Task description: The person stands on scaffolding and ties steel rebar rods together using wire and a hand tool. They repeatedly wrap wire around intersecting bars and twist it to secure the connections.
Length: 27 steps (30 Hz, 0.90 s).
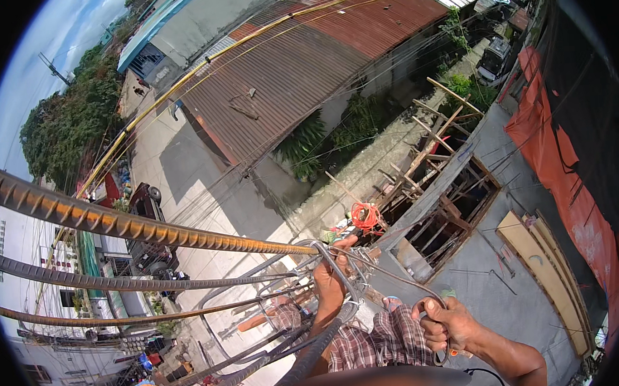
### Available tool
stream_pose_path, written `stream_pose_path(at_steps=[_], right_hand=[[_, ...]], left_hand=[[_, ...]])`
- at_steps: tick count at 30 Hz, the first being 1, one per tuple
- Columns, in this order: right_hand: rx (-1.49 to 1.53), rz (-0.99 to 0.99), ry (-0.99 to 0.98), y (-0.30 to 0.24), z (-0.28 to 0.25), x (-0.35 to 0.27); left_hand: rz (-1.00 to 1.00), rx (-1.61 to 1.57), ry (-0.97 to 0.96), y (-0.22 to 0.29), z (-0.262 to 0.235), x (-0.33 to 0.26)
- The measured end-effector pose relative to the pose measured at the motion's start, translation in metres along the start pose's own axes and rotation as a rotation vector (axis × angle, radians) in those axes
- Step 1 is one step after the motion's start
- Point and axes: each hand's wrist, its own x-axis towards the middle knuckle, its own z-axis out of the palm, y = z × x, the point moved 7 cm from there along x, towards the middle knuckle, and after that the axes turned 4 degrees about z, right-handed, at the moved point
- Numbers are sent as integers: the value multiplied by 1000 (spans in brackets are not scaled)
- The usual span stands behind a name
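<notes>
Rooftop construction site, rebar cage [132,227], timber formwork [438,191], tin roofs [293,58]

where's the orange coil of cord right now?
In the head view the orange coil of cord sits just above centre, on the ledge beside the wooden formwork, a little above and right of the left hand gripping the rebar stirrup.

Left hand [328,281] reaches up with fingers curled; right hand [444,325] fisted lower.
</notes>
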Motion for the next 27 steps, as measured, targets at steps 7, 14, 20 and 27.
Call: stream_pose_path(at_steps=[7, 14, 20, 27], right_hand=[[-1592, -704, 300, -205, 0, 13], [-1831, -1507, -61, -144, -31, 20], [-1256, -503, -98, -103, -79, 50], [-450, 400, -821, -4, -62, 25]], left_hand=[[-182, -36, 43, -6, 17, 8], [-319, -431, 53, -5, 16, -3], [-232, -529, -100, 23, 32, -4], [-364, -394, -131, 17, 42, -1]])
